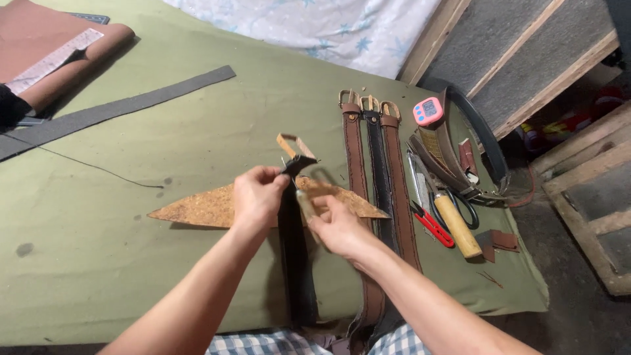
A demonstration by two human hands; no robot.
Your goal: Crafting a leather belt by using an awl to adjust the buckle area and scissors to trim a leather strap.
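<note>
The left hand (257,196) was closed in a pinch, thumb and fingers gripping the upper end of a dark leather belt strap (294,256), just below its rectangular brass buckle (295,146). The buckle stood tilted above the fingers, clear of the table. The strap hung down from that grip, running between the two forearms towards the person's lap and over the near edge of the olive-green canvas table cover (131,263).

The right hand (340,227) was half curled, its fingers closed round a slim pale tool (306,205) whose shape was blurred; the tool's tip pointed up towards the strap, just beside the left hand's fingers. Whether it touched the leather could not be told.

Behind both hands, flat on the canvas, lay a rust-brown triangular scrap of rough board (204,209). Just right of the right hand lay three finished belts (372,144) side by side, brown, black and brown, their buckles at the far end. Further right of those sat a pink digital timer (428,111), red-handled snips (434,227), and a wooden-handled tool (459,227). Well away to the far left of the hands, a long grey strip of webbing (118,110) crossed the canvas, near a roll of brown leather (66,56).
</note>
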